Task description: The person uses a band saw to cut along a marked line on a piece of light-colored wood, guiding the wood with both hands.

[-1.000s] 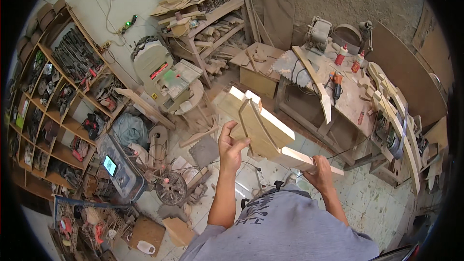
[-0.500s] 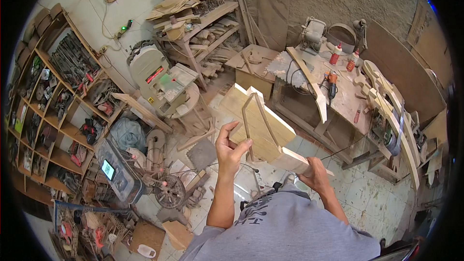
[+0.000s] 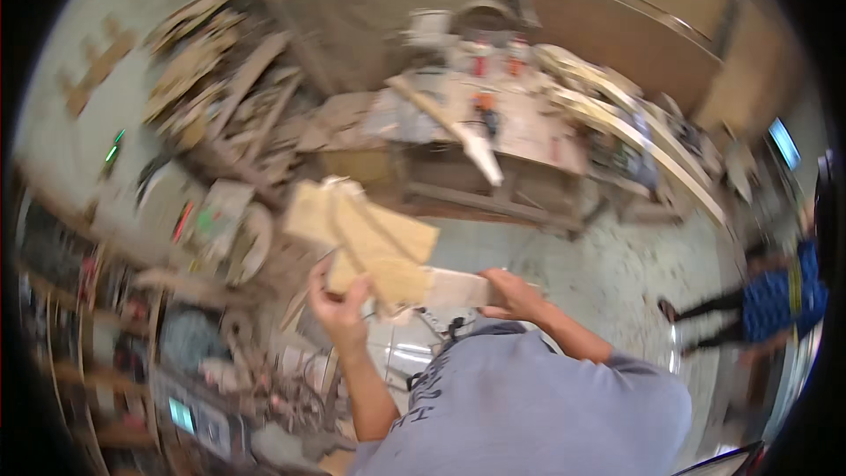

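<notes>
While both hands hold it up in front of the grey shirt, the pale wood piece is in the air above the floor, well apart from the counter beyond. The left hand has its grip pinching the wide part at the lower left edge, thumb against the near face. The right hand has its grip closed around the narrow arm that sticks out to the right; blur hides the exact finger placing. Brown strips run slantwise over the wide part.

On the counter lie a long board, its pointed end jutting past the front edge, and an orange power tool, with a red bottle and an orange bottle standing behind. Long curved wood strips slope down at the counter's right. Far right, another person in blue is partly visible.
</notes>
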A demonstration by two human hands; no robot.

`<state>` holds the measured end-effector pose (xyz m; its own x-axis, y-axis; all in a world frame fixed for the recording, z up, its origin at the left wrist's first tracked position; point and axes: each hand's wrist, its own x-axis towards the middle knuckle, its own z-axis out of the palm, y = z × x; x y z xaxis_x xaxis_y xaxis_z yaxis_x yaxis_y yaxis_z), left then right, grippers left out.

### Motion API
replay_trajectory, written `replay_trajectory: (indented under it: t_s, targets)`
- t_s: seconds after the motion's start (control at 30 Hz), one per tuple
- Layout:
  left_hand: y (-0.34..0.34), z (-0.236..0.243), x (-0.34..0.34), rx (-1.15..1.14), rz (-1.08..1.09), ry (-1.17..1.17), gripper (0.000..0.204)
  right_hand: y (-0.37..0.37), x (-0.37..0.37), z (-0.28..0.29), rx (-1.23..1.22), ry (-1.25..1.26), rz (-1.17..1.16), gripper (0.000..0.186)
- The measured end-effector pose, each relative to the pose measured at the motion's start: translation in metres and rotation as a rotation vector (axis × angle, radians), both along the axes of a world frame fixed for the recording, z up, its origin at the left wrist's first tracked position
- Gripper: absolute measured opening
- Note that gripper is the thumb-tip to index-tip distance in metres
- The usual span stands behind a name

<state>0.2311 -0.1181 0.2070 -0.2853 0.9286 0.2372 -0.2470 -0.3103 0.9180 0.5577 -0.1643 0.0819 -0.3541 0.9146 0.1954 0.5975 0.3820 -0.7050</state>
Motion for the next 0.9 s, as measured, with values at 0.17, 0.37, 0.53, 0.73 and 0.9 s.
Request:
replay_trajectory:
  t_s: [0.17, 0.37, 0.53, 0.73, 0.9]
  targets:
    - [0.01, -0.062, 0.009, 0.161, -0.364, -0.283, 0.084, -0.016, -0.002, 0.02, -0.001, 0.1, -0.033, 0.063]
    - [0.01, -0.077, 0.078, 0.131, -0.535, -0.305, 0.093, -0.029, 0.011, 0.033, -0.042, 0.162, -0.172, 0.062]
    - [0.029, -0.066, 0.087, 0.083, -0.61, -0.089, 0.085, -0.026, 0.03, 0.032, -0.156, 0.302, -0.223, 0.063]
    - [0.043, -0.033, 0.111, -0.024, -0.468, -0.103, 0.072, -0.005, 0.057, 0.018, -0.188, 0.334, -0.213, 0.064]
    - [0.073, -0.017, 0.12, -0.079, -0.293, -0.101, 0.047, 0.01, 0.077, 0.007, -0.185, 0.308, -0.174, 0.061]
